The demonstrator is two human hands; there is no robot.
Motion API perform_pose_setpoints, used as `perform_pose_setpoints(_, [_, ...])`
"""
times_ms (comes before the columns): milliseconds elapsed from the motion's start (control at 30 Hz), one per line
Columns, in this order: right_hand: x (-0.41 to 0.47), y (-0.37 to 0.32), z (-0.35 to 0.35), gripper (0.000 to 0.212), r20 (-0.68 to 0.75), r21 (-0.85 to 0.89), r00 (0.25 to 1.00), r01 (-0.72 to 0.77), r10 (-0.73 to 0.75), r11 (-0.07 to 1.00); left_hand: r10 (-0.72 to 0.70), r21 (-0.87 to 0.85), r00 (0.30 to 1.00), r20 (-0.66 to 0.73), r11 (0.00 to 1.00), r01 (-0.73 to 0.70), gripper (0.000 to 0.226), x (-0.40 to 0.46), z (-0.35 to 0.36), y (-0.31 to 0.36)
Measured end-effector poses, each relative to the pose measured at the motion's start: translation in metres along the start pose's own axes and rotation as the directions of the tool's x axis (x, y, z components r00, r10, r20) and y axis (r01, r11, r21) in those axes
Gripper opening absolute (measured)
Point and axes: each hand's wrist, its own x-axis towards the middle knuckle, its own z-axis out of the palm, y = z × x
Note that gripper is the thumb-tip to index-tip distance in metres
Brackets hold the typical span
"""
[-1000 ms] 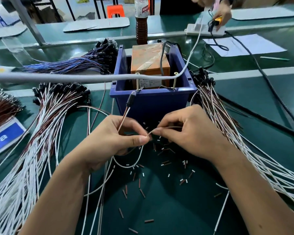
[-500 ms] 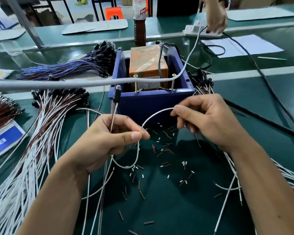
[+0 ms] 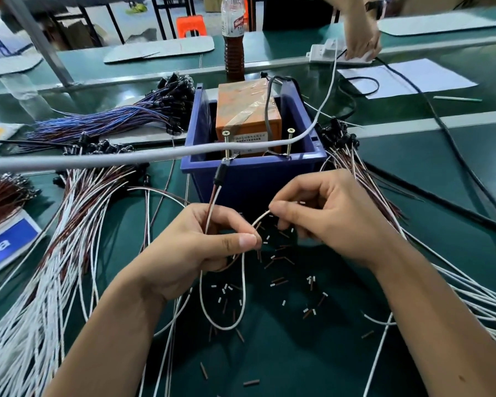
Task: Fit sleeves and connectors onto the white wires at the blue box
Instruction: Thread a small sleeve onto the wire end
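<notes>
Right now your left hand [image 3: 195, 253] pinches a white wire [image 3: 242, 285] looped toward you, while your right hand [image 3: 324, 224] pinches its free end just in front of the blue box [image 3: 255, 179]. Loose sleeves [image 3: 278, 280] litter the worktop [image 3: 298, 353] beneath. Judging by the bundles [image 3: 413, 262] either side, plenty of wires remain.
</notes>
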Motion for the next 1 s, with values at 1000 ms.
perform_pose_setpoints(1000, [0.004,0.007,0.013,0.015,-0.096,0.123,0.994,-0.042,0.054,0.992,0.002,-0.139,0.995,-0.095,0.99,-0.015,0.013,0.008,0.02,-0.002])
